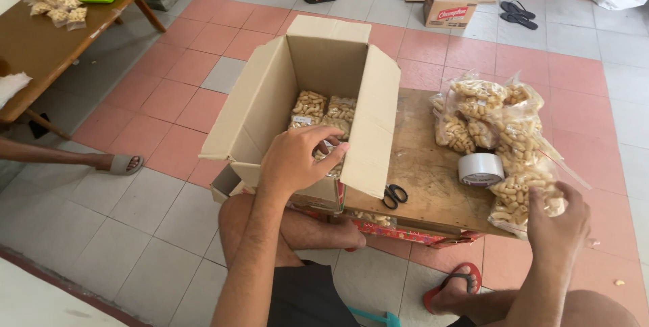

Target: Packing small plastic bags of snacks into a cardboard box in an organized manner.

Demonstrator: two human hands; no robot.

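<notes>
An open cardboard box stands on a low wooden table with clear bags of pale snack pieces packed inside. My left hand reaches over the box's near edge and presses a snack bag down into it. My right hand grips the near end of another clear snack bag at the table's right front corner. Behind that bag lies a heap of more filled bags.
A roll of grey tape and black-handled scissors lie on the table. Another person's foot in a sandal rests at left. A second table with green trays stands at back left, a small carton and sandals at back.
</notes>
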